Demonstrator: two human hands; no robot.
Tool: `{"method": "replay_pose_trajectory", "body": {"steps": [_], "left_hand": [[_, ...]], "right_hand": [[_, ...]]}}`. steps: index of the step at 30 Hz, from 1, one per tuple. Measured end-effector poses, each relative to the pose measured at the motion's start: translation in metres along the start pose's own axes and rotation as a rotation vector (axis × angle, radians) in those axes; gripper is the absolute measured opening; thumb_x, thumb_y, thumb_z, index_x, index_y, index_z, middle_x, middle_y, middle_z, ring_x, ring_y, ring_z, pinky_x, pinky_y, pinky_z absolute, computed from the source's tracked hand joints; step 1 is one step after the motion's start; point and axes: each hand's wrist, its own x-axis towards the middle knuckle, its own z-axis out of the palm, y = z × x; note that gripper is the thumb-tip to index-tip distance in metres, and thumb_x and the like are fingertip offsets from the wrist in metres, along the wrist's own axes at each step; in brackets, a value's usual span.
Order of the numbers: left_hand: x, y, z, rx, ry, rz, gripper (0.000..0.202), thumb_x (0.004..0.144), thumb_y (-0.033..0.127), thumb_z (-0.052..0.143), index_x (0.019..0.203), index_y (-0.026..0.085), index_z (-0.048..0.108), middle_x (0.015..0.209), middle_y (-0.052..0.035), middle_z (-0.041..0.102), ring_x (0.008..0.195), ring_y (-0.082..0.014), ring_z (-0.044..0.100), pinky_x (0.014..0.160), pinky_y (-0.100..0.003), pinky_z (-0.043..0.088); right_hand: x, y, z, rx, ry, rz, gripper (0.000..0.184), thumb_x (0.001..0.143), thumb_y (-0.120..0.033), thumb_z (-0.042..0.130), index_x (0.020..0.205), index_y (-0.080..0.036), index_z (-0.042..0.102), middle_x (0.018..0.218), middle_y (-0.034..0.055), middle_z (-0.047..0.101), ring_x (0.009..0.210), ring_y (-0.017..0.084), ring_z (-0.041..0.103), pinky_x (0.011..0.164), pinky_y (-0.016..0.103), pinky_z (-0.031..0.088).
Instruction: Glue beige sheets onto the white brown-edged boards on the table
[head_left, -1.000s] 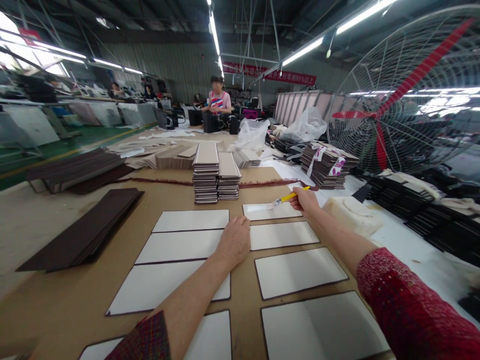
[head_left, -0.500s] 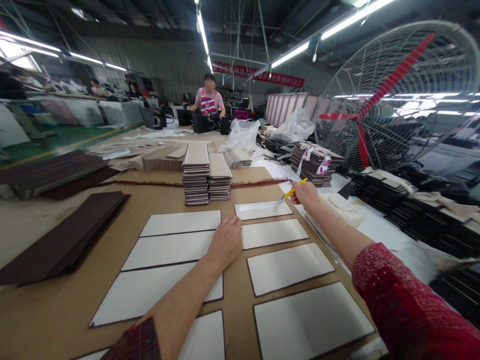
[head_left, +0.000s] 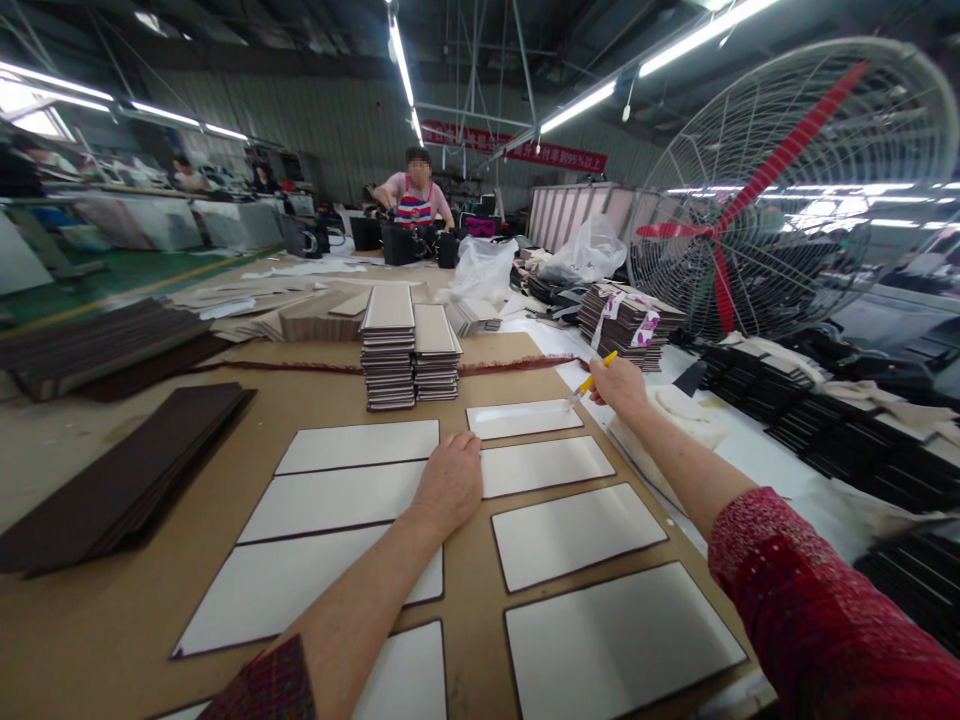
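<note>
My right hand (head_left: 616, 388) is closed around the yellow handle of a paintbrush (head_left: 585, 386). Its pale bristles touch the right end of the farthest white panel (head_left: 517, 420) in the right column, where a wet, shiny streak shows. My left hand (head_left: 450, 478) lies palm down, fingers slightly bent, across the right ends of the dark-edged white panels (head_left: 330, 500) in the left column. Its fingertips reach toward the near left corner of the brushed panel. Nearer to me in the right column lie more white panels (head_left: 577, 535), flat and apart from each other.
Two stacks of panels (head_left: 388, 350) stand beyond the columns. Dark brown strips (head_left: 127, 470) lie at left on the brown board (head_left: 90, 640). A large caged fan (head_left: 795, 190) stands at right above black stacked pieces (head_left: 840, 420). A person (head_left: 416, 205) works across the table.
My right hand has moved slightly right, carrying the brush toward the panel's right end. My left hand stays in place. The person opposite has raised an arm and leaned.
</note>
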Motion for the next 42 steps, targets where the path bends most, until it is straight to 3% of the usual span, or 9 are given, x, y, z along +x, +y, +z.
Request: {"method": "replay_pose_trajectory", "body": {"steps": [8, 16, 23, 28, 33, 42], "left_hand": [[-0.001, 0.000, 0.001, -0.013, -0.001, -0.011, 0.028, 0.087, 0.006, 0.043, 0.107, 0.011, 0.062, 0.109, -0.0137, 0.062, 0.106, -0.0252, 0.054, 0.100, -0.039, 0.041], [0.000, 0.001, -0.001, -0.029, -0.006, -0.039, 0.028, 0.087, 0.006, 0.044, 0.106, 0.012, 0.063, 0.111, -0.0141, 0.062, 0.109, -0.0250, 0.054, 0.101, -0.039, 0.041], [0.000, 0.000, 0.000, -0.026, -0.028, -0.052, 0.029, 0.085, 0.003, 0.042, 0.101, 0.012, 0.065, 0.108, -0.0143, 0.062, 0.109, -0.0244, 0.055, 0.098, -0.036, 0.044], [-0.001, -0.001, 0.001, -0.025, -0.033, -0.051, 0.029, 0.087, 0.004, 0.042, 0.101, 0.012, 0.065, 0.107, -0.0141, 0.063, 0.111, -0.0250, 0.055, 0.098, -0.036, 0.044], [-0.001, 0.000, 0.000, -0.013, -0.037, -0.042, 0.028, 0.085, 0.003, 0.042, 0.100, 0.011, 0.065, 0.108, -0.0140, 0.063, 0.108, -0.0247, 0.055, 0.098, -0.035, 0.045], [-0.001, 0.001, -0.003, -0.002, -0.034, -0.016, 0.028, 0.082, 0.002, 0.045, 0.100, 0.008, 0.065, 0.104, -0.0144, 0.063, 0.104, -0.0241, 0.055, 0.100, -0.035, 0.043]], "right_hand": [[-0.007, -0.001, 0.015, 0.102, -0.063, -0.014, 0.029, 0.098, -0.040, 0.059, 0.086, -0.014, 0.064, 0.073, -0.0014, 0.064, 0.057, 0.009, 0.059, 0.057, 0.024, 0.053], [-0.036, -0.017, 0.043, 0.339, -0.172, -0.065, 0.029, 0.097, -0.035, 0.053, 0.078, -0.014, 0.062, 0.056, 0.0014, 0.064, 0.044, 0.013, 0.061, 0.040, 0.022, 0.052], [-0.072, -0.030, 0.068, 0.486, -0.327, -0.010, 0.023, 0.093, -0.029, 0.052, 0.081, -0.013, 0.063, 0.059, 0.0061, 0.067, 0.044, 0.014, 0.062, 0.039, 0.021, 0.052], [-0.080, -0.027, 0.082, 0.469, -0.371, 0.003, 0.020, 0.092, -0.029, 0.055, 0.082, -0.013, 0.063, 0.059, 0.0064, 0.067, 0.044, 0.015, 0.062, 0.039, 0.021, 0.051], [-0.070, -0.020, 0.078, 0.369, -0.353, -0.017, 0.023, 0.095, -0.033, 0.057, 0.084, -0.013, 0.064, 0.060, 0.0018, 0.065, 0.045, 0.012, 0.061, 0.041, 0.020, 0.050], [-0.025, 0.006, 0.040, 0.103, -0.239, -0.015, 0.031, 0.099, -0.042, 0.057, 0.093, -0.013, 0.065, 0.076, -0.0005, 0.065, 0.057, 0.010, 0.061, 0.054, 0.023, 0.054]]}}
